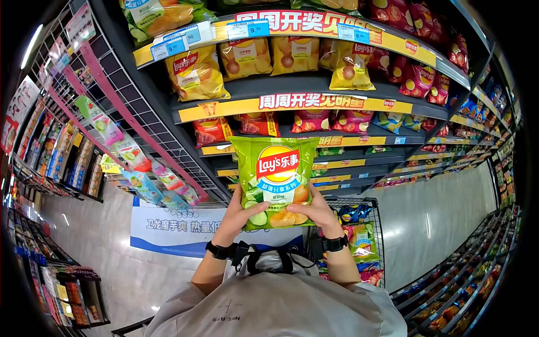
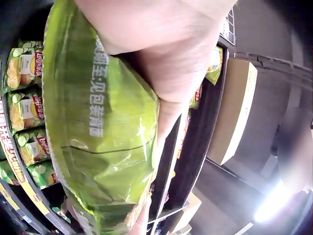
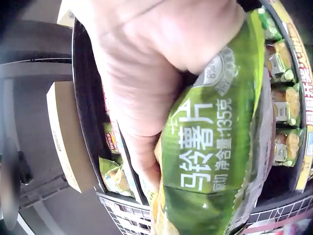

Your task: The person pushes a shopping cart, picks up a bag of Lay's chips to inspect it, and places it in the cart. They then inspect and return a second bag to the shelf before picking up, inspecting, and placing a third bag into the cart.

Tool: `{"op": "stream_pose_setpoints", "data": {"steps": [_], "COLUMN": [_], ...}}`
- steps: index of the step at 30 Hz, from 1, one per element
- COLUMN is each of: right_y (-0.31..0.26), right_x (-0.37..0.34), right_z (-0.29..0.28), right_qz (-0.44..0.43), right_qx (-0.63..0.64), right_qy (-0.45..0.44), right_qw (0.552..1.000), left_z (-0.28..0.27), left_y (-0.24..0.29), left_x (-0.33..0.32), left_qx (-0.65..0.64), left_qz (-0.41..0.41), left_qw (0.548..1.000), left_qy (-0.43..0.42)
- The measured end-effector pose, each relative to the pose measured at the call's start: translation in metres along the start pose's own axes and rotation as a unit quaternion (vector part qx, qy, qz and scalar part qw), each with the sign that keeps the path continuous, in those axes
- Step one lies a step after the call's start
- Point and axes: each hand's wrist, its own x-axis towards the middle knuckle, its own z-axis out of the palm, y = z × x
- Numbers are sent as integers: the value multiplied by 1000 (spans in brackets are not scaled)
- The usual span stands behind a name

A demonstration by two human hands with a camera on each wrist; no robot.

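The green chip bag (image 1: 277, 185) sits upright between both hands — left hand (image 1: 232, 216) and right hand (image 1: 321, 213) gripping its lower sides, thumbs across the front.

Dark tiered store shelving bore packaged chips. Top visible shelf (image 1: 213, 37): green Lay's bags (image 1: 154, 18) stood at left, red bags (image 1: 403, 21) at right; blue price tags (image 1: 248, 28) sat along yellow edge. Shelf below (image 1: 269, 85): yellow Lay's bags (image 1: 196, 73) stood upright in row, magenta bags (image 1: 418, 80) right of them. Next shelf down (image 1: 285, 128): red-orange bags (image 1: 212, 131) stood left, pink bags (image 1: 352, 121) mid-row, blue bags (image 1: 387, 121) farther right.
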Motion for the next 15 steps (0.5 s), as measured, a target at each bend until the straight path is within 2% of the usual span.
{"op": "stream_pose_setpoints", "data": {"steps": [2,4,5,7,9,10,12,13,15], "right_y": [3,0,-4,-11,-14,-14,-15,-20,-31], "right_x": [4,4,4,5,4,3,0,-3,-11], "right_z": [-2,-1,0,3,6,7,12,15,20], "right_qz": [-6,-11,-23,-38,-90,-91,-100,-100,-1], "right_qx": [4,8,16,23,-33,-34,30,29,253], "right_qy": [1,5,7,8,43,44,4,4,-94], "right_qw": [1000,1000,1000,999,994,994,995,995,963], "left_z": [-2,-3,-3,3,6,8,2,-3,-9], "left_y": [-4,-7,-7,4,10,9,4,-1,-6], "left_x": [1,1,-2,-13,-19,-19,-19,-16,-10], "left_qx": [-4,94,93,262,302,312,364,363,158], "left_qz": [11,70,71,141,138,176,221,221,154], "left_qw": [1000,993,992,949,939,931,903,904,975], "left_qy": [0,35,36,99,93,69,50,50,23]}}
